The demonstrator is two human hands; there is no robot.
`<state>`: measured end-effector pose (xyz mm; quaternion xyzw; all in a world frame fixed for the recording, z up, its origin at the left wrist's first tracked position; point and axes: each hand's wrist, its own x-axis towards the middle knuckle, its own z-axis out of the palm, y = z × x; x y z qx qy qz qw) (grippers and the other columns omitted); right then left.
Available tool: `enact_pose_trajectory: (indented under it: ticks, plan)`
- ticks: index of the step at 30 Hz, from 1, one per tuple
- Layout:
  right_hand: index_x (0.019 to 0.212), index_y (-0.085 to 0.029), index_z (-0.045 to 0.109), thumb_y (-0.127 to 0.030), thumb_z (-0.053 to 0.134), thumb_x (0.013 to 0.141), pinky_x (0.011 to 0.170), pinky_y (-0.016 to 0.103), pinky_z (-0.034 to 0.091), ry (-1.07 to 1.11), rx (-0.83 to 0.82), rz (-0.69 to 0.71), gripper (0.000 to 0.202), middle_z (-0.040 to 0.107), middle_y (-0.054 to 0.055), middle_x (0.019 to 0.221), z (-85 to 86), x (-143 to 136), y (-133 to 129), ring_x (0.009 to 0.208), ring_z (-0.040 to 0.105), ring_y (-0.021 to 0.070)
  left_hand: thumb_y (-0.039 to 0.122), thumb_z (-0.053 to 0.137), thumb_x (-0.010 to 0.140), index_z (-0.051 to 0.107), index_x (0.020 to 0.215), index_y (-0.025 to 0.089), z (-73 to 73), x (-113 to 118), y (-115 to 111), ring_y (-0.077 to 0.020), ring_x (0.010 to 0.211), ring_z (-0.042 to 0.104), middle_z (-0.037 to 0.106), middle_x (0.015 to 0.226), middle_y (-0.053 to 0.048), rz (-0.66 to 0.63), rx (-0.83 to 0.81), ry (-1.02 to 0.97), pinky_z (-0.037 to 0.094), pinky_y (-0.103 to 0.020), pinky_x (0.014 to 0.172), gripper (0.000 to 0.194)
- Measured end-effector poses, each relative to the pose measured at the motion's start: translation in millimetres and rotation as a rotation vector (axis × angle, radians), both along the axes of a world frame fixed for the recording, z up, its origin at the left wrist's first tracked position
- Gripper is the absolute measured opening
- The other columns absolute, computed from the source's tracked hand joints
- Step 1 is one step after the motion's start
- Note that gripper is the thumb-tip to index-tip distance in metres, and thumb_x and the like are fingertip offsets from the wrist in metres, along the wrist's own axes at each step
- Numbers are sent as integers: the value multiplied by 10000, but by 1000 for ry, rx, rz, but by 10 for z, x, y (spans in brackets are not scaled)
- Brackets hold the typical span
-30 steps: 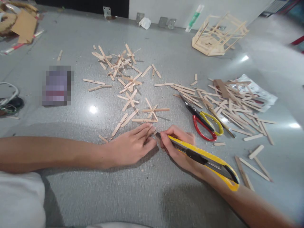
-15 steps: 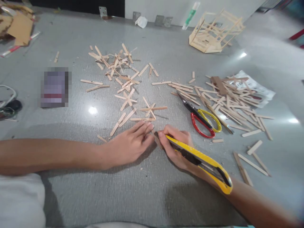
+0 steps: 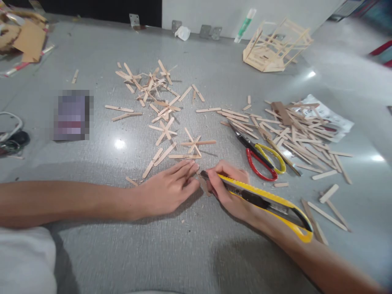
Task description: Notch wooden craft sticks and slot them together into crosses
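Note:
My right hand (image 3: 228, 185) is closed around a yellow utility knife (image 3: 269, 204), whose tip points left toward a wooden craft stick (image 3: 204, 185). Fingers together, my left hand (image 3: 171, 185) pinches the far end of that stick and mostly covers it. The stick lies between the two hands, low over the grey table. Just beyond my fingertips are a notched stick (image 3: 183, 157) and a star of crossed sticks (image 3: 195, 143). Another flat star (image 3: 165, 131) sits to its left. The knife's blade edge is too small to make out.
Scissors (image 3: 260, 157) with red and yellow handles lie right of my hands, beside a heap of craft sticks (image 3: 306, 134). A stick-built frame (image 3: 269, 61) stands at the back right. More joined sticks (image 3: 150, 83) spread across the back middle. A blurred box (image 3: 72, 114) is at left.
The utility knife's rear end has swung right and slightly up in my right hand, and its tip sits a little to the right. My left hand keeps its place on the stick.

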<state>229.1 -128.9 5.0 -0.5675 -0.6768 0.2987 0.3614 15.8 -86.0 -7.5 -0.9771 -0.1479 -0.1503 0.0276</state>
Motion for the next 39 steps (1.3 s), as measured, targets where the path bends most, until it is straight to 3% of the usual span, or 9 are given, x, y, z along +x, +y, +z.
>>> enact_pose_trajectory:
  ticks: [5, 13, 18, 26, 34, 39]
  plan:
    - [654, -228, 487, -356, 539, 1035, 481, 231, 391, -38, 11, 25, 405, 553, -58, 492, -6, 1, 14, 414, 490, 90, 50, 522, 964, 604, 1051, 40, -15, 1, -10, -340, 1359, 599, 632, 1353, -326, -11, -26, -33, 415, -433, 1235, 120]
    - [662, -230, 498, -371, 541, 1038, 489, 244, 393, -33, 12, 25, 403, 554, -45, 525, -29, -2, 10, 446, 493, 105, 69, 471, 986, 597, 1080, 74, -21, -3, -12, -304, 1355, 608, 645, 1365, -283, 0, -10, -18, 442, -427, 1213, 158]
    - [651, -232, 494, -363, 527, 1039, 484, 248, 382, -50, 45, 34, 412, 531, -51, 524, -11, -19, 17, 445, 485, 104, 66, 481, 975, 596, 1054, 69, -42, 0, -7, -315, 1345, 614, 647, 1347, -306, -12, 1, -15, 425, -435, 1218, 139]
    - [675, -233, 448, -316, 524, 1031, 484, 253, 328, -92, 97, 73, 373, 441, -73, 528, -34, -13, 12, 442, 401, 97, 70, 432, 977, 627, 1058, 59, -44, 12, 21, -302, 1266, 669, 707, 1245, -279, -25, 128, -13, 470, -427, 1184, 212]
    - [689, -245, 436, -259, 471, 1042, 522, 271, 358, -164, 58, 159, 355, 449, -74, 524, 20, -3, -4, 443, 436, 105, 56, 454, 933, 592, 1217, -58, 11, 14, 14, -323, 1236, 676, 688, 1269, -301, -42, 119, 4, 470, -421, 1178, 336]
    - [689, -248, 410, -267, 471, 1037, 505, 269, 352, -153, 59, 174, 354, 451, -75, 518, 10, 11, 10, 435, 428, 102, 39, 466, 920, 567, 1233, -57, 30, 13, 19, -330, 1259, 659, 679, 1276, -303, -37, 69, 12, 466, -434, 1180, 343]
